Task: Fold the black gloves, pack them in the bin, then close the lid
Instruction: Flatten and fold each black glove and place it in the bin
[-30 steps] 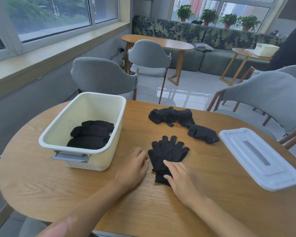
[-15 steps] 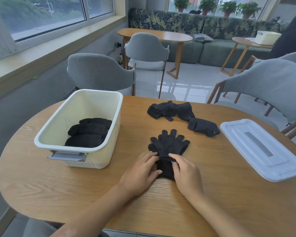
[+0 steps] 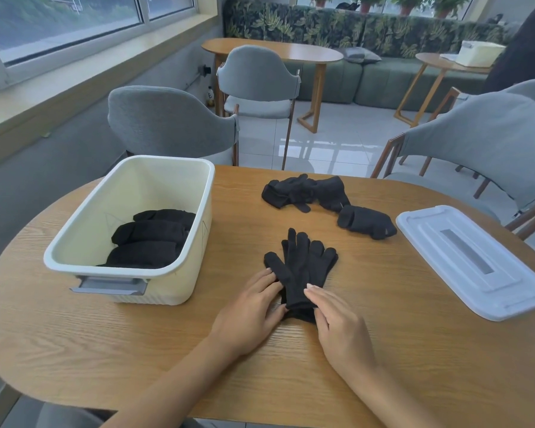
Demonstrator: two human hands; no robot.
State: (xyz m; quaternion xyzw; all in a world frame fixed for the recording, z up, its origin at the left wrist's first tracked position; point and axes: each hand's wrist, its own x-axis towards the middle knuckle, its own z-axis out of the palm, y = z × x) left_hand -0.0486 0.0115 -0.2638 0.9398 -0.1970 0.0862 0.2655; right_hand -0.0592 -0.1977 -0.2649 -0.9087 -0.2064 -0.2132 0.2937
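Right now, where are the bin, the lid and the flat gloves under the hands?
bin [image 3: 74,253]: head view, near-left rim.
lid [image 3: 504,291]: head view, bare top surface.
flat gloves [image 3: 303,267]: head view, palm area above the hands.

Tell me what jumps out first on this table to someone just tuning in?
Both hands, left hand and right hand, rest on the cuff end of the flat black gloves at table centre. Left stands the open cream bin holding folded gloves; its white lid lies off to the right.

Bare table [image 3: 368,304] between bin [image 3: 179,279] and lid [image 3: 473,261].
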